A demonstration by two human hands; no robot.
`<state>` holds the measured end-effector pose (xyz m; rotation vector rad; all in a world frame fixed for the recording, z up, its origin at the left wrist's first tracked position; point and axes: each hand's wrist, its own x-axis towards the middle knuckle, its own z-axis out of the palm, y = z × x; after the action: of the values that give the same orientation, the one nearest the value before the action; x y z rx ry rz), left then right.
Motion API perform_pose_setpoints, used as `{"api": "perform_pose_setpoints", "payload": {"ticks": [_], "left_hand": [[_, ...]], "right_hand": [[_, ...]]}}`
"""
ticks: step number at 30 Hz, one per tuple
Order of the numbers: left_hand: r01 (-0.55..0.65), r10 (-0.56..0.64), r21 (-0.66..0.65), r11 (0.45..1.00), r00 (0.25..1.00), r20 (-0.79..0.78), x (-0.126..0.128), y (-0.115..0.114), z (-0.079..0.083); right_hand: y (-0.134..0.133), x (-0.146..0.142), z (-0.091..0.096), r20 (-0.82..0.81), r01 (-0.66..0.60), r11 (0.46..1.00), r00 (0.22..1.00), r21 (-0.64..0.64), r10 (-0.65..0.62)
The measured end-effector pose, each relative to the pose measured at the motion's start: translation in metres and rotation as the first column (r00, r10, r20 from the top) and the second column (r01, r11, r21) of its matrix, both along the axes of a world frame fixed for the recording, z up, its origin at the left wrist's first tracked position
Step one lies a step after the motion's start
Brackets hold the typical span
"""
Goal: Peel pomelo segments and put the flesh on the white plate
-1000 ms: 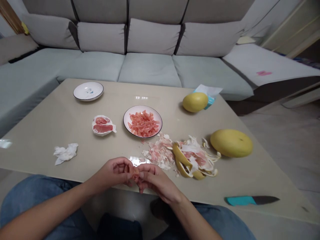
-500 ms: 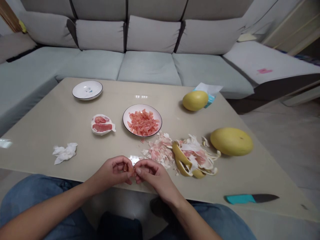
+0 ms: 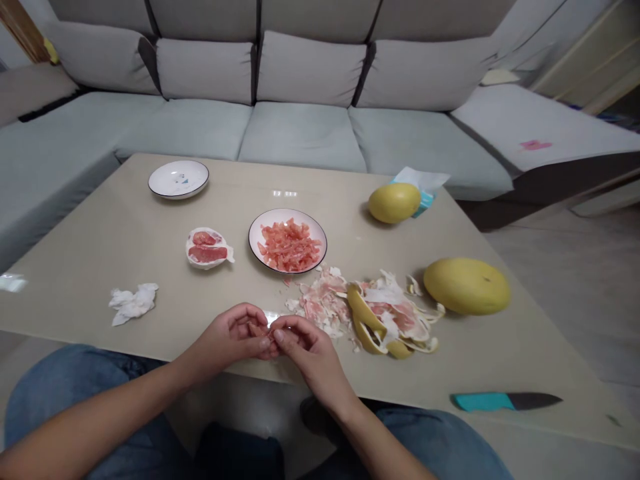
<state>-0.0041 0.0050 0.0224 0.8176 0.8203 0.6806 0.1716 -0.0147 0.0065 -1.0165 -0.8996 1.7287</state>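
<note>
My left hand (image 3: 233, 339) and my right hand (image 3: 305, 347) meet fingertip to fingertip over the table's near edge, both pinched on a small pink piece of pomelo flesh (image 3: 257, 330). Beyond them stands a white plate (image 3: 260, 230) heaped with pink pomelo pieces (image 3: 289, 245). To its left lies a partly peeled pomelo segment (image 3: 207, 248) in white pith. Right of my hands is a heap of peel and membrane scraps (image 3: 367, 310).
Two whole yellow pomelos (image 3: 467, 287) (image 3: 394, 203) lie on the beige table (image 3: 100, 253) at the right. A teal-handled knife (image 3: 505, 401) lies near the front right edge. A small white dish (image 3: 178, 179), a crumpled tissue (image 3: 133, 302), a tissue pack (image 3: 423, 187) and a grey sofa (image 3: 300, 127) behind.
My hands stay together at the table edge; the fingers have shifted slightly on the piece of flesh. The view has drifted a little.
</note>
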Motion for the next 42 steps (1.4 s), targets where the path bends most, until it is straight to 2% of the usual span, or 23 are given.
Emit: {"api": "perform_pose_setpoints", "payload": {"ticks": [6,14,18,21,24,27,29,35,42], "left_hand": [[-0.005,0.005,0.005,1.0,0.999,-0.047,0.002,-0.0008,-0.0019],[-0.006,0.007,0.011,1.0,0.996,-0.089,-0.0007,0.0002,-0.0004],[-0.013,0.017,0.028,1.0,0.99,-0.137,-0.0025,0.003,0.0006],[0.028,-0.019,0.047,0.999,0.982,-0.19,-0.0028,0.0043,0.0002],[0.059,-0.022,0.135,0.989,0.966,-0.258,-0.002,0.0041,-0.0007],[0.076,0.042,0.285,0.955,0.921,-0.388,-0.0011,0.0031,0.0006],[0.102,0.065,0.34,0.935,0.893,-0.445,-0.0007,0.0025,0.0026],[0.128,0.077,0.362,0.923,0.862,-0.501,-0.0001,0.002,0.0045],[0.132,0.079,0.37,0.92,0.861,-0.503,-0.0018,0.0008,-0.0002]], "right_hand": [[-0.0024,-0.0029,0.0002,0.011,0.036,0.999,0.999,0.012,-0.036],[-0.0016,-0.0016,-0.0082,-0.112,0.034,0.996,0.993,-0.086,-0.043],[-0.0012,0.0,-0.0062,-0.084,0.027,0.996,0.996,-0.082,-0.034],[-0.0018,-0.0008,-0.0033,-0.026,0.026,0.997,0.999,-0.071,-0.028],[-0.0024,-0.0027,-0.0003,0.03,0.03,0.998,0.999,-0.051,-0.029],[-0.0025,-0.0041,0.0009,0.07,0.038,0.999,0.997,-0.036,-0.035],[-0.0025,-0.0044,0.0002,0.079,0.035,0.999,0.996,-0.032,-0.032],[-0.0027,-0.005,-0.0027,0.093,0.035,0.999,0.995,-0.008,-0.034],[-0.0035,-0.0068,-0.005,0.104,0.038,0.999,0.994,-0.007,-0.037]]}}
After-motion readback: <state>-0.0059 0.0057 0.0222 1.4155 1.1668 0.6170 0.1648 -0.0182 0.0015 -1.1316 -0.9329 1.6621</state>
